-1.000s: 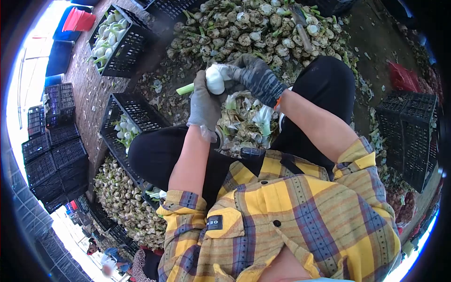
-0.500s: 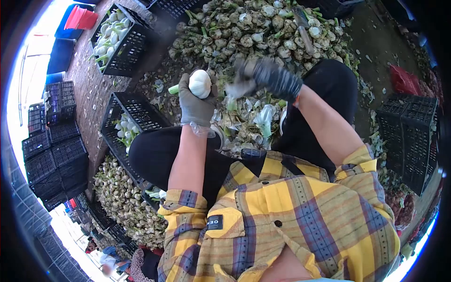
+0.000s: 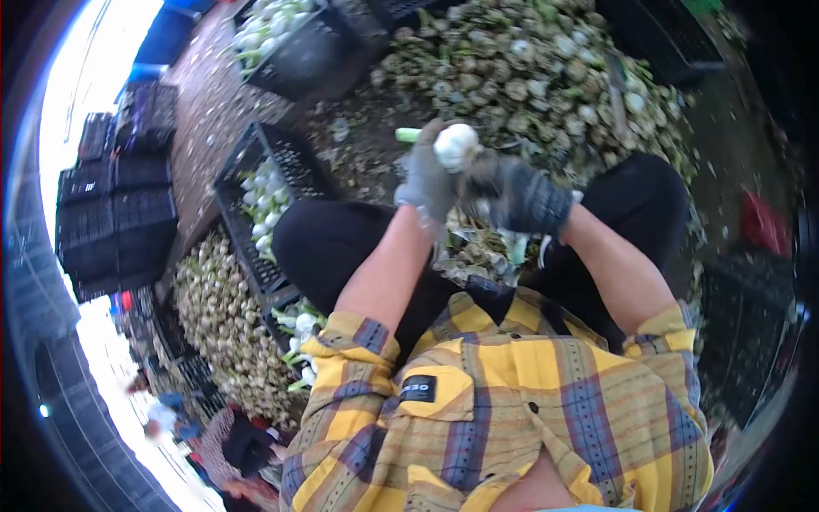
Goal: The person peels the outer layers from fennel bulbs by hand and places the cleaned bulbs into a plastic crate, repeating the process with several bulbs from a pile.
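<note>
A white garlic bulb with a short green stem stub is held in my left hand, which wears a grey glove. The stem points left, past the thumb. My right hand, in a darker grey glove, is at the lower right of the bulb, its fingers curled in and smeared by motion. Below both hands, loose garlic skins lie on the ground between my knees. Beyond them spreads a heap of unpeeled garlic bulbs, with a wooden-handled tool lying on it.
Black crates of white bulbs stand to the left, a near crate and a far crate. Another garlic heap lies at lower left. Stacked black crates are farther left. On the right are a dark crate and a red bag.
My right hand has come in from the right to the garlic bulb. The bulb stays in my left hand, now tilted. The camera view has shifted, so the surroundings sit farther right.
</note>
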`<state>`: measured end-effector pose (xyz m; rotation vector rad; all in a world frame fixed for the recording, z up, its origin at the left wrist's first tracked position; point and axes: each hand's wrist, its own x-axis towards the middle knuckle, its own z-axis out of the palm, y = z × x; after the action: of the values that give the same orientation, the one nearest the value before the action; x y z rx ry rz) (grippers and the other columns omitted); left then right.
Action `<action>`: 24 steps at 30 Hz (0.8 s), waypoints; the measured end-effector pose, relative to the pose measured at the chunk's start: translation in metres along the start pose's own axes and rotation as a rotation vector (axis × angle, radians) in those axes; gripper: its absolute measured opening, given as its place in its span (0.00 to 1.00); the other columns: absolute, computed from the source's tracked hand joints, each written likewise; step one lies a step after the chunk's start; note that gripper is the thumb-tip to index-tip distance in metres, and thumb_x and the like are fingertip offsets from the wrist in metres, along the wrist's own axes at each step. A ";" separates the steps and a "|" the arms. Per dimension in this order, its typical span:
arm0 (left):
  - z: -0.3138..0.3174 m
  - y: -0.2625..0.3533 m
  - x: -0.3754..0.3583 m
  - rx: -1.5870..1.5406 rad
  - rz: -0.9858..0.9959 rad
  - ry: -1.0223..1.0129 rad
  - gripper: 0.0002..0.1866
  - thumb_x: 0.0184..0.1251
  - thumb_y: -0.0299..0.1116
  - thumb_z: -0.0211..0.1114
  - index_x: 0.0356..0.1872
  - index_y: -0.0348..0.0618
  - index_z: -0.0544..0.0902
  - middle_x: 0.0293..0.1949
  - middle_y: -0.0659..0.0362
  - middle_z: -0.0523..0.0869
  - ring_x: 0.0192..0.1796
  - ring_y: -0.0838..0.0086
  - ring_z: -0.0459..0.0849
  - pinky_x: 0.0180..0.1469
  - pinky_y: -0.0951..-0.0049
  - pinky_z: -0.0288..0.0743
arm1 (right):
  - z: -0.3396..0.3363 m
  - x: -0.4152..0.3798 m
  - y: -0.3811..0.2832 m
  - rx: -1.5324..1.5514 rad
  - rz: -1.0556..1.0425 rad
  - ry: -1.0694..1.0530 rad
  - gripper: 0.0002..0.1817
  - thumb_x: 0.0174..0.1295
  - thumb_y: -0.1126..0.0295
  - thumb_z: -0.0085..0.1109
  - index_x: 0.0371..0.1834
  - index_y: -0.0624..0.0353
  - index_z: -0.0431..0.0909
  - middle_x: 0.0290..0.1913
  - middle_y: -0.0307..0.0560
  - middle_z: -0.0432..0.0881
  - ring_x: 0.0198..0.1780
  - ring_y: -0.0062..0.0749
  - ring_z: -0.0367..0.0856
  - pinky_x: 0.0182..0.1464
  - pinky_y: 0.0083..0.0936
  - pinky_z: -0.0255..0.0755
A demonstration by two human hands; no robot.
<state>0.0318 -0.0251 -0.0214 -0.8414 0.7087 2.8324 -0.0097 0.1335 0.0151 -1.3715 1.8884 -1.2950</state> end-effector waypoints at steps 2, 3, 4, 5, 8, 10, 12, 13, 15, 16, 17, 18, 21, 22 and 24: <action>0.013 -0.001 0.000 -0.092 0.121 0.096 0.12 0.64 0.40 0.54 0.38 0.44 0.80 0.35 0.56 0.84 0.39 0.65 0.82 0.48 0.63 0.77 | -0.003 -0.006 -0.016 0.067 0.091 -0.260 0.11 0.49 0.71 0.61 0.36 0.61 0.77 0.33 0.54 0.80 0.37 0.45 0.79 0.41 0.33 0.73; 0.014 0.002 -0.001 -0.091 0.143 0.096 0.13 0.64 0.41 0.55 0.38 0.43 0.80 0.35 0.57 0.84 0.39 0.66 0.82 0.46 0.62 0.78 | -0.004 -0.007 -0.019 0.079 0.143 -0.233 0.12 0.50 0.70 0.61 0.37 0.61 0.77 0.34 0.54 0.80 0.37 0.44 0.80 0.42 0.32 0.73; 0.014 0.004 -0.001 -0.090 0.166 0.096 0.13 0.65 0.42 0.55 0.37 0.43 0.80 0.35 0.57 0.84 0.38 0.67 0.83 0.44 0.61 0.79 | -0.005 -0.008 -0.021 0.092 0.197 -0.206 0.12 0.50 0.69 0.61 0.38 0.62 0.77 0.35 0.54 0.80 0.38 0.43 0.80 0.42 0.32 0.73; 0.015 0.009 -0.005 -0.066 0.196 0.090 0.13 0.65 0.42 0.55 0.38 0.43 0.79 0.35 0.57 0.84 0.38 0.67 0.83 0.42 0.60 0.80 | -0.007 -0.009 -0.018 0.104 0.253 -0.177 0.13 0.51 0.68 0.61 0.39 0.62 0.77 0.35 0.54 0.81 0.38 0.42 0.80 0.43 0.32 0.73; 0.034 0.038 -0.027 -0.056 0.219 0.132 0.15 0.67 0.43 0.51 0.38 0.43 0.79 0.35 0.56 0.84 0.38 0.64 0.83 0.36 0.57 0.81 | -0.008 -0.009 -0.003 0.244 0.478 -0.016 0.17 0.59 0.63 0.56 0.48 0.63 0.75 0.42 0.54 0.80 0.41 0.39 0.80 0.47 0.30 0.73; 0.040 0.065 -0.045 -0.081 0.269 0.048 0.16 0.67 0.44 0.50 0.39 0.42 0.79 0.35 0.55 0.84 0.39 0.61 0.83 0.35 0.58 0.81 | -0.008 -0.007 -0.004 0.271 0.417 0.018 0.18 0.63 0.63 0.52 0.51 0.62 0.74 0.43 0.50 0.80 0.39 0.31 0.79 0.45 0.26 0.73; 0.032 0.095 -0.060 -0.128 0.346 -0.085 0.16 0.67 0.44 0.50 0.40 0.44 0.79 0.37 0.53 0.83 0.41 0.57 0.83 0.34 0.61 0.82 | -0.008 -0.008 -0.010 0.362 0.377 0.008 0.18 0.64 0.64 0.52 0.53 0.61 0.74 0.42 0.48 0.80 0.38 0.27 0.78 0.45 0.24 0.73; 0.032 0.110 -0.069 -0.169 0.356 -0.076 0.16 0.67 0.44 0.50 0.40 0.44 0.79 0.39 0.52 0.83 0.41 0.55 0.82 0.35 0.61 0.82 | 0.002 -0.012 -0.003 0.431 0.423 0.014 0.17 0.64 0.65 0.52 0.54 0.60 0.74 0.42 0.46 0.80 0.36 0.23 0.76 0.44 0.21 0.72; 0.013 0.140 -0.072 -0.218 0.412 0.092 0.18 0.65 0.45 0.51 0.43 0.40 0.76 0.40 0.47 0.81 0.41 0.53 0.81 0.34 0.62 0.83 | 0.003 -0.009 -0.008 0.208 0.402 -0.070 0.16 0.63 0.66 0.52 0.52 0.58 0.75 0.44 0.51 0.81 0.40 0.33 0.80 0.45 0.26 0.73; 0.006 0.155 -0.073 -0.260 0.390 0.173 0.19 0.65 0.45 0.51 0.44 0.39 0.75 0.39 0.46 0.80 0.41 0.52 0.81 0.34 0.63 0.83 | 0.008 -0.011 -0.001 0.119 0.318 -0.079 0.16 0.62 0.66 0.52 0.52 0.57 0.75 0.44 0.53 0.81 0.42 0.38 0.81 0.46 0.28 0.73; 0.000 0.166 -0.069 -0.258 0.376 0.241 0.19 0.64 0.45 0.51 0.45 0.38 0.75 0.39 0.46 0.80 0.40 0.53 0.81 0.32 0.65 0.83 | 0.012 -0.014 0.004 0.023 0.262 -0.087 0.16 0.62 0.65 0.52 0.51 0.57 0.75 0.44 0.54 0.81 0.44 0.43 0.80 0.48 0.32 0.72; -0.008 0.176 -0.065 -0.255 0.360 0.311 0.20 0.64 0.45 0.51 0.45 0.37 0.74 0.39 0.46 0.80 0.40 0.54 0.81 0.31 0.67 0.83 | 0.014 -0.015 0.004 -0.072 0.208 -0.096 0.16 0.61 0.65 0.52 0.51 0.57 0.76 0.43 0.55 0.81 0.46 0.48 0.79 0.50 0.35 0.71; -0.036 0.211 -0.041 -0.207 0.213 0.308 0.21 0.64 0.47 0.53 0.43 0.37 0.74 0.37 0.49 0.80 0.36 0.58 0.81 0.22 0.73 0.80 | 0.011 -0.014 0.000 -0.063 0.318 -0.180 0.17 0.59 0.63 0.53 0.50 0.56 0.76 0.45 0.57 0.80 0.48 0.52 0.77 0.52 0.38 0.70; -0.040 0.222 -0.028 -0.196 0.180 0.334 0.21 0.64 0.49 0.54 0.42 0.38 0.74 0.36 0.50 0.80 0.34 0.59 0.81 0.21 0.74 0.79 | 0.010 -0.012 0.001 -0.064 0.339 -0.208 0.17 0.59 0.63 0.53 0.50 0.56 0.76 0.45 0.58 0.80 0.48 0.52 0.77 0.52 0.38 0.70; -0.053 0.242 0.004 -0.143 0.253 0.397 0.21 0.65 0.50 0.53 0.44 0.39 0.75 0.37 0.51 0.80 0.34 0.61 0.81 0.22 0.75 0.79 | 0.012 -0.015 0.009 -0.189 0.331 -0.215 0.20 0.60 0.58 0.52 0.51 0.56 0.75 0.45 0.59 0.79 0.49 0.53 0.76 0.53 0.39 0.69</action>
<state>0.0001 -0.2640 0.0355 -1.4628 0.7032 2.9944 0.0015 0.1423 -0.0009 -1.1678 2.0188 -0.7951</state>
